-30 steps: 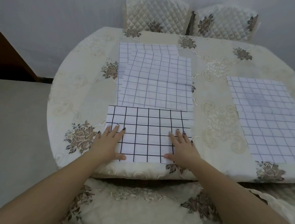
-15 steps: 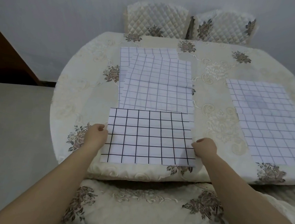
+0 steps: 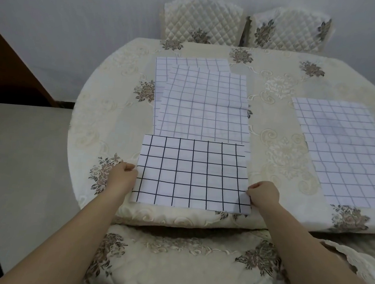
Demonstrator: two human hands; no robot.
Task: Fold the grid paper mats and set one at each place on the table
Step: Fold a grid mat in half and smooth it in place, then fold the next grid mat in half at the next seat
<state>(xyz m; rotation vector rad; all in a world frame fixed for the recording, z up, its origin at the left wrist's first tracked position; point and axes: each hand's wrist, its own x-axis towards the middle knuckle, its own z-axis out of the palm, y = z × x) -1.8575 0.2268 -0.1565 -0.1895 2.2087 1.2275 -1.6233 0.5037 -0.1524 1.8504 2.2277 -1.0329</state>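
A folded grid paper mat (image 3: 191, 174) with bold black lines lies at the near edge of the round table (image 3: 98, 111). My left hand (image 3: 122, 178) pinches its left edge and my right hand (image 3: 263, 193) pinches its right edge, fingers curled. Behind it lie two overlapping unfolded mats (image 3: 203, 102) with faint grid lines. Another unfolded mat (image 3: 346, 151) is spread at the right side of the table.
The table wears a cream floral cloth. Two quilted chairs (image 3: 202, 21) stand at the far side against the wall. A cushioned chair seat (image 3: 171, 265) sits just under the near table edge. Bare floor (image 3: 21, 161) lies to the left.
My hands left the top of the folded mat, where they pressed flat, and moved out to its left and right edges, which they now pinch. The mat has slid slightly toward me.
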